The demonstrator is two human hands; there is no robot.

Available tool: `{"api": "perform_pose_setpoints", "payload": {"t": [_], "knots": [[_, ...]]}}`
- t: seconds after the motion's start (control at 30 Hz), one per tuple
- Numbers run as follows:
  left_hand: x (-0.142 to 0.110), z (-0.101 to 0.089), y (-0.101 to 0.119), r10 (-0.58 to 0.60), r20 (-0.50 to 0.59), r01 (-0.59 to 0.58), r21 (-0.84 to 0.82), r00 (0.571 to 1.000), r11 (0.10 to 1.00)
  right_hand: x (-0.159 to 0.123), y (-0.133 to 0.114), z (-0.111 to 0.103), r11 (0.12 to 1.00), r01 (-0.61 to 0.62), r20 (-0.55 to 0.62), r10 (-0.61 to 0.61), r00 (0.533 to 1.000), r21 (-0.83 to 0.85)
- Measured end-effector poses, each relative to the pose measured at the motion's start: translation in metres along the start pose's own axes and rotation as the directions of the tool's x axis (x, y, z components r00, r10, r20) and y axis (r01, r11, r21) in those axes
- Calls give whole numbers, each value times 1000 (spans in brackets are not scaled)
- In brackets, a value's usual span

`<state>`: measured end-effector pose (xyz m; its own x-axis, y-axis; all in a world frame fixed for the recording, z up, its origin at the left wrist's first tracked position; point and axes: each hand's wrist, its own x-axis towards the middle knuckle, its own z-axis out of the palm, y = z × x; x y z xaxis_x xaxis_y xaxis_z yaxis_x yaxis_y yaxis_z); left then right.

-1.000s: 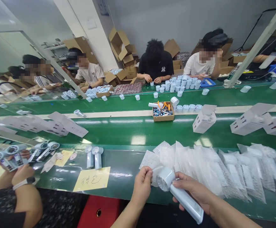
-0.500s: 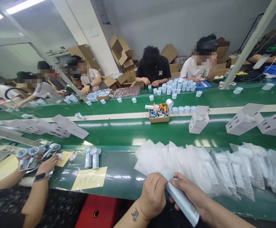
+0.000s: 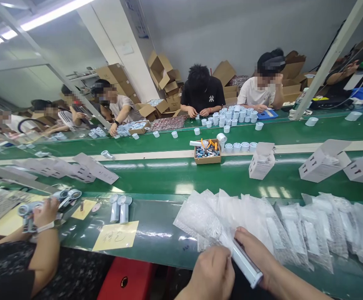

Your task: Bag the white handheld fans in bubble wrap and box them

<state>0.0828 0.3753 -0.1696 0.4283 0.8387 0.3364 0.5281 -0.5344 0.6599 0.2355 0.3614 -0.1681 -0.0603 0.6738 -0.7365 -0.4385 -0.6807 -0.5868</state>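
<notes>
A light-blue tube-shaped handle (image 3: 244,263) slants down to the right, its upper end inside a clear bubble bag (image 3: 211,221). My right hand (image 3: 256,254) is closed around the handle from the right side. Close to the bag's open mouth, my left hand (image 3: 214,271) is a closed fist pinching the bag's edge; its fingertips are partly hidden. The rest of the device is blurred by the bag. Right beside my hands, a row of bubble-bagged items (image 3: 312,229) lies overlapping along the table.
Two light-blue devices (image 3: 123,208) lie left near a handwritten yellow paper (image 3: 115,236). A co-worker's hand (image 3: 45,212) handles similar devices further left. White boxes (image 3: 261,160) and a small parts carton (image 3: 208,152) stand on the green conveyor (image 3: 156,171). Several co-workers sit opposite.
The bag now reaches further down over the handle. My left hand has moved down and slightly right along it. The co-worker on the left has drawn a hand back.
</notes>
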Motion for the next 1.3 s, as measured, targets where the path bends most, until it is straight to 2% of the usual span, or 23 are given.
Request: {"api": "perform_pose_setpoints", "payload": {"t": [0.03,0.07,0.13,0.17,0.23,0.33,0.4,0.47,0.57,0.7,0.77,0.83,0.87,0.9,0.97,1.0,1.03,1.07,1.1,1.17,1.2,1.23,1.3], "knots": [[2,-1,3,-143,44,147,-113,989,983,2,1,-3,999,-4,6,4,1000,-36],[5,-3,5,-332,95,345,-216,938,913,3,0,-7,994,-8,20,11,1000,-108],[13,-10,8,-633,233,671,-349,738,654,-1,-8,-14,938,2,70,23,997,-346],[17,-15,9,-697,291,747,-384,656,543,-6,-15,-17,877,49,105,2,995,-478],[22,-24,14,-729,360,797,-430,582,423,-19,-33,-22,710,202,204,-84,975,-675],[26,-37,24,-725,362,773,-520,585,364,-40,-61,-24,550,359,378,-85,922,-754],[27,-46,29,-714,367,756,-555,596,347,-48,-72,-24,516,379,420,-41,907,-768],[28,-54,32,-707,383,757,-563,595,332,-49,-78,-23,511,392,398,-104,912,-765],[28,-65,34,-703,352,734,-581,617,353,-44,-81,-22,589,391,363,-172,916,-707],[25,-68,34,-696,153,538,-754,702,376,-34,-81,-16,838,340,439,-137,888,-427],[19,-60,30,-779,106,448,-862,618,238,-28,-74,-9,902,332,490,-165,856,-276],[10,-45,23,-826,320,457,-885,464,-86,-21,-61,1,848,462,554,-261,791,-260],[4,-35,18,-781,472,469,-843,409,-264,-18,-53,7,770,571,615,-310,725,-284],[-3,-25,12,-705,594,473,-785,388,-401,-15,-45,11,670,678,689,-338,641,-301],[-19,-6,1,-607,669,456,-741,429,-494,-10,-30,15,498,819,828,-303,472,-285],[-26,1,-5,-627,629,432,-775,460,-460,-8,-25,14,463,843,871,-251,422,-275],[-33,5,-10,-666,569,413,-818,482,-400,-5,-20,11,457,842,887,-205,414,-287],[-38,8,-14,-698,514,409,-850,498,-333,-1,-16,7,469,821,867,-198,457,-325],[-43,8,-16,-716,475,420,-865,511,-273,2,-13,2,503,775,806,-229,547,-383],[-45,7,-18,-721,433,451,-873,541,-185,9,-4,-6,649,614,540,-350,765,-449],[-42,7,-18,-705,432,476,-867,563,-151,12,2,-7,751,523,369,-390,843,-402],[-38,8,-16,-676,442,509,-853,590,-113,15,8,-6,837,455,234,-397,887,-304],[-23,15,-9,-591,470,585,-811,656,5,20,20,2,898,414,88,-405,910,-150]]}}
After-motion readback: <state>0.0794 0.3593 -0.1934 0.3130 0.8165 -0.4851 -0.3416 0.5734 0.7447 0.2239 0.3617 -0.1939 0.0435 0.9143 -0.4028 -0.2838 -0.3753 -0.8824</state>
